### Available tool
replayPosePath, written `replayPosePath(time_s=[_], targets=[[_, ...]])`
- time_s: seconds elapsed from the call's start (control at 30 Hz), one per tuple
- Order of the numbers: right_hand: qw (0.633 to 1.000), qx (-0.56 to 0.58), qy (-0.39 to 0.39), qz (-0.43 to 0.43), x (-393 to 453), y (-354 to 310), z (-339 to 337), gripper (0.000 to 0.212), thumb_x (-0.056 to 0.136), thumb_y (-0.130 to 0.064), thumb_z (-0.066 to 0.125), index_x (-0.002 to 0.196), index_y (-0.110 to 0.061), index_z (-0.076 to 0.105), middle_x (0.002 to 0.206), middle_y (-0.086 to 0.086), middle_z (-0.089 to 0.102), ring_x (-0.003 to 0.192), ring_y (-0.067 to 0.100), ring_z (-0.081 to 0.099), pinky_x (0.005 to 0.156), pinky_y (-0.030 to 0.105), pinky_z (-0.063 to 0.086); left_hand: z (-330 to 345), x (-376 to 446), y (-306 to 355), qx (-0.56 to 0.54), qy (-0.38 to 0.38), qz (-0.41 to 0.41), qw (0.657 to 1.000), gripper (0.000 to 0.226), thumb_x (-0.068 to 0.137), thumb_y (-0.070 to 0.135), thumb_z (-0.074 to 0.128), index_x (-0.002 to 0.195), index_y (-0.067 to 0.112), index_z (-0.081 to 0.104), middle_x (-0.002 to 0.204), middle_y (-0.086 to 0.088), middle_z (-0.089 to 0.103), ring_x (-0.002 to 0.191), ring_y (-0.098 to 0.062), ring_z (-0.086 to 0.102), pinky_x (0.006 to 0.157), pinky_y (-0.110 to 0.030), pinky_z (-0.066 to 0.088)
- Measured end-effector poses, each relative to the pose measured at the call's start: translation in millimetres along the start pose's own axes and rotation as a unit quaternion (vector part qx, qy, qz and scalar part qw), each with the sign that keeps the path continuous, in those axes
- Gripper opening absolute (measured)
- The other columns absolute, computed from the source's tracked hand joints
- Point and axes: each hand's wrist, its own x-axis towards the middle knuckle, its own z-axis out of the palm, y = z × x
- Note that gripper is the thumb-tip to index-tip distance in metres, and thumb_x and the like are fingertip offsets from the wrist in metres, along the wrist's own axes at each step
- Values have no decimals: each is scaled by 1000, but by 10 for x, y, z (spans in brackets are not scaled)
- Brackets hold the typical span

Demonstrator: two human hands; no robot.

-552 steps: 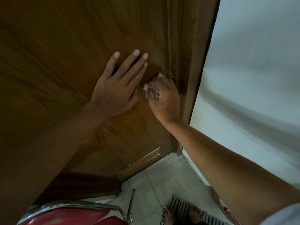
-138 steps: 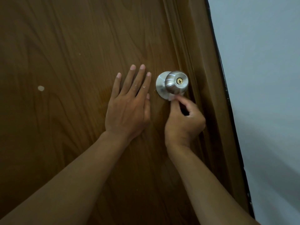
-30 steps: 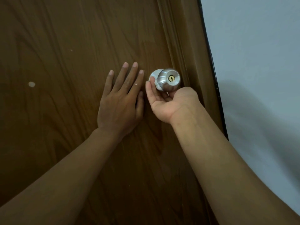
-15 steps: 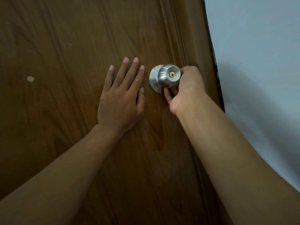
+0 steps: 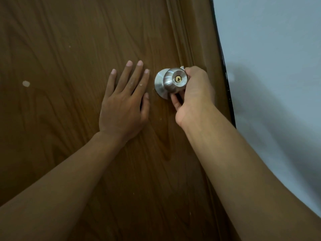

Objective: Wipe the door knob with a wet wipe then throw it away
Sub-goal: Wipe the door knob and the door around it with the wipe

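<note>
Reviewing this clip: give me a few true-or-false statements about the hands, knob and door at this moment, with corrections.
1. The left hand lies flat on the door, fingers spread. True.
2. The right hand hangs clear of the door knob. False: it wraps the knob's right side.
3. The knob's keyhole is visible. True.
4. The wet wipe covers the knob's face. False: only a white scrap shows above the right hand's fingers.

Both forearms bare, no sleeves in view; left hand (image 5: 124, 108) & right hand (image 5: 196, 94) w/ short nails.
</note>
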Motion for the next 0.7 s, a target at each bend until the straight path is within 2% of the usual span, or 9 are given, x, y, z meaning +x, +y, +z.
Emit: replayPosePath(time_s=[0.1, 0.17, 0.23, 0.3, 0.37, 0.4, 0.5, 0.6, 0.7], targets=[[998, -32, 27, -51, -22, 41, -81, 16, 88, -22, 70, 78, -22, 57, 80, -3, 65, 68, 10, 62, 58, 18, 55, 3, 2, 7, 0, -4, 0, 1000, 54, 107, 30, 35, 158, 10, 36, 166, -10, 28, 156, -27, 20, 127, -51, 14], [996, -33, 32, -73, -17, 38, -93, 17, 89, -22, 71, 77, -23, 58, 79, -4, 65, 66, 9, 63, 52, 15, 54, 7, 0, 3, 0, -2, 0, 1000, 54, 107, 30, 35, 158, 10, 36, 166, -10, 28, 156, -27, 20, 127, -51, 14], [999, -24, 17, -45, 26, 7, -45, 9, 88, -21, 71, 90, -20, 62, 87, 1, 67, 72, 14, 64, 61, 21, 59, 8, -1, -1, 0, 2, 1, 1000, 54, 107, 29, 36, 157, 10, 36, 166, -11, 28, 156, -27, 20, 127, -51, 14], [1000, 0, 12, -2, 42, -20, 7, 26, 88, -19, 70, 111, -14, 60, 100, 8, 66, 80, 20, 64, 72, 30, 62, 6, 0, 1, -2, 2, 2, 1000, 54, 107, 29, 36, 157, 9, 37, 166, -11, 28, 156, -27, 20, 127, -51, 14], [999, 9, 31, -6, 39, -39, 38, 23, 88, -17, 70, 106, -10, 59, 100, 11, 64, 78, 21, 63, 73, 32, 62, 7, 1, 1, -4, 4, 1, 1000, 54, 107, 29, 36, 157, 9, 37, 165, -11, 29, 156, -27, 20, 127, -51, 14], [999, 8, 37, -20, 42, -30, 43, 14, 88, -17, 71, 94, -11, 59, 94, 9, 64, 75, 20, 64, 72, 31, 62, 8, 0, 0, -4, 4, 0, 1000, 54, 107, 29, 36, 157, 9, 37, 165, -11, 29, 156, -27, 20, 127, -51, 14], [994, -12, 41, -96, 34, 25, 20, 28, 89, -16, 71, 68, -20, 54, 77, 0, 64, 74, 16, 68, 67, 27, 63, 2, -9, 1, -9, 4, -3, 1000, 54, 107, 29, 35, 157, 10, 37, 165, -10, 29, 156, -26, 20, 127, -51, 14], [987, -39, 18, -156, 41, 58, -13, 26, 89, -16, 72, 68, -23, 59, 73, -5, 65, 69, 11, 68, 60, 21, 61, 8, -19, 19, -11, 3, -5, 1000, 54, 107, 29, 35, 157, 10, 36, 166, -10, 29, 156, -27, 20, 127, -51, 13], [972, -78, 18, -221, 62, 76, -48, 10, 90, -19, 72, 80, -21, 70, 75, -8, 69, 66, 5, 68, 54, 13, 56, 17, -18, 13, -7, 0, -5, 1000, 55, 107, 30, 35, 158, 10, 35, 166, -10, 27, 156, -26, 18, 128, -50, 11]])
